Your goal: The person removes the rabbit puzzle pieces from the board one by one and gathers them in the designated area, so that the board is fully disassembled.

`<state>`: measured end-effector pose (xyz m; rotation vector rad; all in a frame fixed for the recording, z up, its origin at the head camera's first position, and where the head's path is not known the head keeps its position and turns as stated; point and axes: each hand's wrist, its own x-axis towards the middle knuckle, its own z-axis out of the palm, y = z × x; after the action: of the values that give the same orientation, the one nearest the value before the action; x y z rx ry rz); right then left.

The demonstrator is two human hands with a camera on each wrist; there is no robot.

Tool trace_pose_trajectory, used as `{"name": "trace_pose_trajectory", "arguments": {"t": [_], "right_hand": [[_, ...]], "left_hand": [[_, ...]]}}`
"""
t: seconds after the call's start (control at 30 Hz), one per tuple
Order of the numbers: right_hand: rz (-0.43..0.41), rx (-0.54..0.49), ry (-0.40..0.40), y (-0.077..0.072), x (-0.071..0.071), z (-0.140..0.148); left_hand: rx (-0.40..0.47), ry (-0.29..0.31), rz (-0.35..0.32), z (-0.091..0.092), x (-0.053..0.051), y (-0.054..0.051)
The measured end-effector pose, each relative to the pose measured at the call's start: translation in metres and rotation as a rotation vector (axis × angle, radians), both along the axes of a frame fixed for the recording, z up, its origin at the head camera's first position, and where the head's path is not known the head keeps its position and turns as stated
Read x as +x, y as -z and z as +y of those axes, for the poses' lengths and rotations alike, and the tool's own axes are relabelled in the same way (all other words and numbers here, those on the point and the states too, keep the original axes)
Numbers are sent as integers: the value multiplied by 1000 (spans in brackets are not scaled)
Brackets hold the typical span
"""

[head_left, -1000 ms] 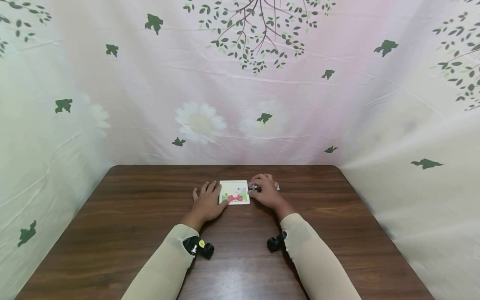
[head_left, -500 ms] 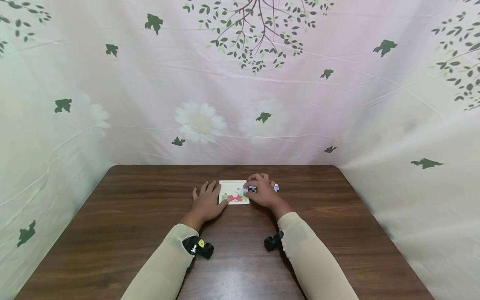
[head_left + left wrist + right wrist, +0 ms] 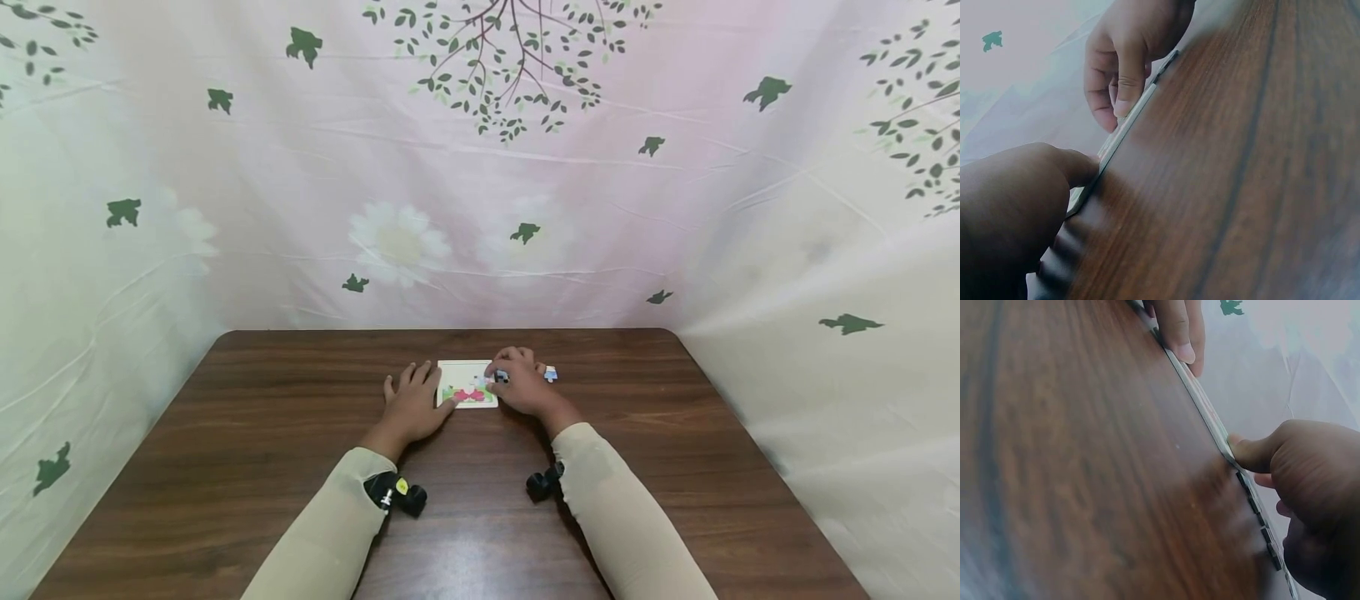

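A small jigsaw puzzle board (image 3: 465, 367) with a white frame lies flat near the far side of the table, its lower part showing pink and green pieces. My left hand (image 3: 411, 406) rests at its left edge, fingers spread and thumb on the lower left corner. Over the board's right edge, my right hand (image 3: 525, 387) has curved fingers, thumb and forefinger tips about a pale bluish puzzle piece (image 3: 486, 379), mostly hidden by them. Dark and blue loose pieces (image 3: 502, 377) lie under the right palm. In the right wrist view, the right thumb (image 3: 1250, 453) touches the board's end.
One light blue puzzle piece (image 3: 551, 374) lies on the brown wooden table (image 3: 480, 517), right of the right hand. A printed cloth (image 3: 465, 183) stands behind and along both sides. Each wrist wears a small black camera (image 3: 411, 500).
My right hand has moved slightly left, from the loose pieces onto the board's right edge, uncovering the light blue piece at its right. The left hand stays in place.
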<state>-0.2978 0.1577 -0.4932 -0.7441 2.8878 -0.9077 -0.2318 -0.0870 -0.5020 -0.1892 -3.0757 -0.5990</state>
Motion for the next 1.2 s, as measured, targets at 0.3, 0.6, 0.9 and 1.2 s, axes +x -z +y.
{"name": "trace_pose_trajectory", "arguments": {"t": [0.3, 0.6, 0.9, 1.2], "right_hand": [[11, -11, 46, -2, -1, -7], [43, -112, 53, -4, 2, -10], [50, -80, 87, -6, -1, -16], [57, -72, 75, -3, -5, -18]], "left_hand": [[-1, 20, -4, -5, -6, 2], [4, 42, 2, -10, -12, 3], [2, 46, -4, -13, -18, 1], [5, 58, -9, -17, -23, 0]]}}
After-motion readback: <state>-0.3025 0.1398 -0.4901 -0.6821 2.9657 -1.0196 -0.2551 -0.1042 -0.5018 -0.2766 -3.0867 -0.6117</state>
